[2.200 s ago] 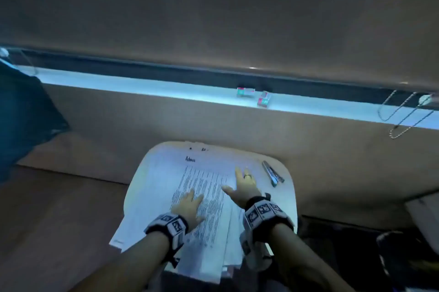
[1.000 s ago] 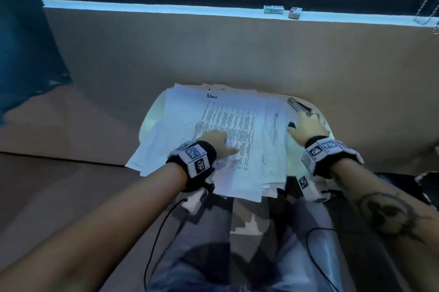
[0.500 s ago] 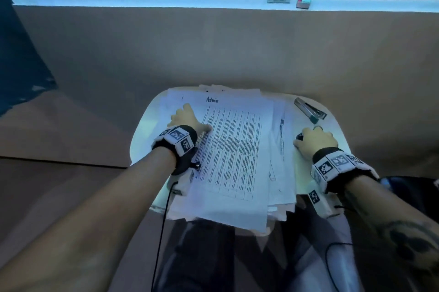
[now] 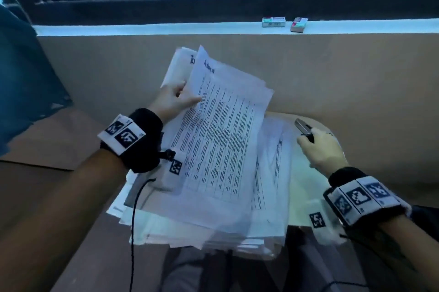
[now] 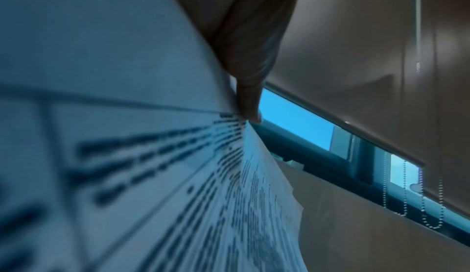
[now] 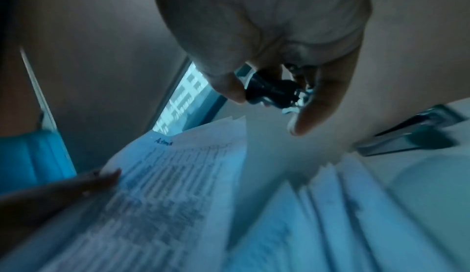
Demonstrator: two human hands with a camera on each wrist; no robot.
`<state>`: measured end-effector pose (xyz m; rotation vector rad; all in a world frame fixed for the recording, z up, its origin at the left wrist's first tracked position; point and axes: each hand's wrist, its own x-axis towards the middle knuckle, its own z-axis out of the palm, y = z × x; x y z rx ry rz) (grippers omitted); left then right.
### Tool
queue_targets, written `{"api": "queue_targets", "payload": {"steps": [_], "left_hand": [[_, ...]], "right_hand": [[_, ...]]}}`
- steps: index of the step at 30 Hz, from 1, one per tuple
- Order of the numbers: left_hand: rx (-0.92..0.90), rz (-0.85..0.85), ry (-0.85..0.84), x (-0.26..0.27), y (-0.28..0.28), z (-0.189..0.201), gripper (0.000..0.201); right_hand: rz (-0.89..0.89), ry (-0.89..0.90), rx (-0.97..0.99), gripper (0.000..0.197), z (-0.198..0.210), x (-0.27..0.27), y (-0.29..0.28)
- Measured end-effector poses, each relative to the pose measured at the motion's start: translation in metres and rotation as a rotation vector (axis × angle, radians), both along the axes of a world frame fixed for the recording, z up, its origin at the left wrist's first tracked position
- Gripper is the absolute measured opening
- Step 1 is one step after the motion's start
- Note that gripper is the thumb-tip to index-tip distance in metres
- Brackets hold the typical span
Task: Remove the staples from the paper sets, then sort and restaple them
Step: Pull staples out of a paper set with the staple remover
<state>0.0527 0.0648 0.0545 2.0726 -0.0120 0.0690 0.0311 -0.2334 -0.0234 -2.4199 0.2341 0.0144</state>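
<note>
My left hand (image 4: 187, 95) pinches the left edge of a printed paper set headed "Admin" (image 4: 223, 139) and holds it tilted up above the loose pile of paper sets (image 4: 268, 196). Its thumb (image 5: 248, 87) lies on the top sheet (image 5: 127, 155), with the fingers hidden behind. On the right, my right hand (image 4: 307, 139) grips a small black staple remover (image 6: 272, 92) between thumb and fingers, above the table. A grey stapler (image 4: 301, 125) lies on the table just beyond that hand, also visible in the right wrist view (image 6: 412, 135).
The papers cover most of a small white table (image 4: 306, 187) over my lap. A tan wall rises behind it, and two small staple boxes (image 4: 273, 21) (image 4: 298, 25) sit on the window sill. A blue curtain (image 4: 21, 82) hangs at the left.
My left hand took the top paper set by its left edge and lifted it off the pile. My right hand picked up the black staple remover and rose towards the stapler.
</note>
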Motion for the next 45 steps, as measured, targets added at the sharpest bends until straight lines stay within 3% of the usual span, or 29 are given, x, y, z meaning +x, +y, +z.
{"api": "queue_targets", "payload": {"steps": [3, 5, 10, 14, 16, 19, 21, 23, 25, 27, 30, 32, 34, 36, 38, 41, 43, 45], "left_hand": [[-0.050, -0.051, -0.164, -0.007, -0.009, 0.028, 0.024], [-0.072, -0.045, -0.265, -0.009, -0.018, 0.033, 0.018], [-0.261, -0.034, -0.384, -0.012, -0.025, 0.029, 0.016], [-0.324, -0.061, -0.400, -0.013, -0.022, 0.029, 0.013], [-0.346, -0.076, -0.409, -0.014, -0.019, 0.028, 0.013], [-0.384, -0.116, -0.424, -0.017, -0.013, 0.024, 0.016], [-0.403, -0.139, -0.442, -0.020, -0.009, 0.023, 0.019], [-0.416, -0.156, -0.450, -0.024, -0.004, 0.023, 0.021], [-0.429, -0.177, -0.457, -0.029, -0.001, 0.023, 0.024], [-0.453, -0.186, -0.454, -0.033, 0.003, 0.022, 0.026], [-0.458, -0.143, -0.442, -0.037, 0.007, 0.021, 0.023], [-0.378, 0.017, -0.494, -0.036, 0.009, 0.016, 0.029], [-0.249, 0.245, -0.544, -0.029, 0.013, 0.012, 0.063], [-0.284, 0.286, -0.522, -0.020, 0.016, 0.020, 0.092], [-0.449, 0.185, -0.532, -0.017, 0.014, 0.034, 0.077], [-0.522, 0.164, -0.627, -0.022, 0.012, 0.058, 0.023], [-0.510, 0.107, -0.680, -0.029, 0.019, 0.063, 0.027], [-0.507, -0.057, -0.722, -0.033, 0.030, 0.057, 0.024]], "right_hand": [[-0.014, -0.099, 0.521, 0.018, 0.029, 0.003, 0.008], [0.023, -0.147, 0.712, 0.018, 0.053, 0.009, 0.015], [0.084, -0.196, 1.006, 0.019, 0.110, 0.016, 0.027], [0.138, -0.091, 1.215, 0.038, 0.131, 0.005, 0.029], [0.122, -0.112, 1.254, 0.039, 0.135, 0.000, 0.032], [0.098, -0.373, 1.091, 0.017, 0.142, -0.006, 0.042], [0.105, -0.634, 0.754, 0.034, 0.149, -0.008, 0.050], [0.108, -0.844, 0.298, 0.049, 0.160, -0.008, 0.058], [0.158, -0.864, -0.042, 0.054, 0.176, -0.010, 0.066], [0.219, -0.746, -0.227, 0.050, 0.189, -0.009, 0.072], [0.276, -0.605, -0.251, 0.022, 0.198, -0.010, 0.078], [0.263, -0.663, -0.220, 0.017, 0.199, -0.013, 0.081], [0.262, -0.826, -0.159, 0.013, 0.201, -0.016, 0.082], [0.296, -1.042, -0.126, 0.020, 0.204, -0.023, 0.085], [0.333, -1.255, -0.152, 0.022, 0.207, -0.033, 0.086], [0.377, -1.424, -0.173, 0.016, 0.205, -0.056, 0.081], [0.388, -1.457, -0.197, 0.014, 0.192, -0.071, 0.074], [0.380, -1.427, -0.196, 0.013, 0.170, -0.081, 0.066]]}}
